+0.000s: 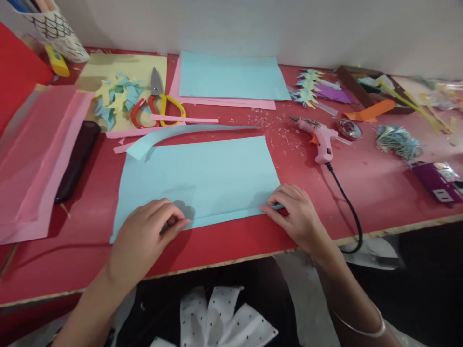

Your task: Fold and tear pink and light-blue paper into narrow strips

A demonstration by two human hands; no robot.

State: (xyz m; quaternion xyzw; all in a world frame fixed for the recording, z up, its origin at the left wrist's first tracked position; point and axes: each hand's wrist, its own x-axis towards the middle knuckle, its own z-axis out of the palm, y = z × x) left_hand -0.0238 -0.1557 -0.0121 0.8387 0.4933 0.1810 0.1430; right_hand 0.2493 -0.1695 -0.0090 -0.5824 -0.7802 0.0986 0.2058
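Observation:
A light blue sheet of paper [202, 173] lies in front of me on the red table, its near edge folded up into a narrow strip. My left hand [152, 226] pinches that folded edge left of its middle, thumb against fingertips. At the right end of the fold, my right hand [292, 209] grips the edge between thumb and fingers. Along the sheet's far side curls a cut blue paper strip [162, 137]. Beyond it are scissors [157, 99] with red and yellow handles and thin pink paper strips [184, 119].
A pink glue gun [320, 137] lies on the right, its black cord hanging over the table's front edge. More blue paper [231, 77] rests at the back. Pink sheets [39, 159] and a dark case [79, 159] are on the left. A purple power socket [437, 180] sits far right.

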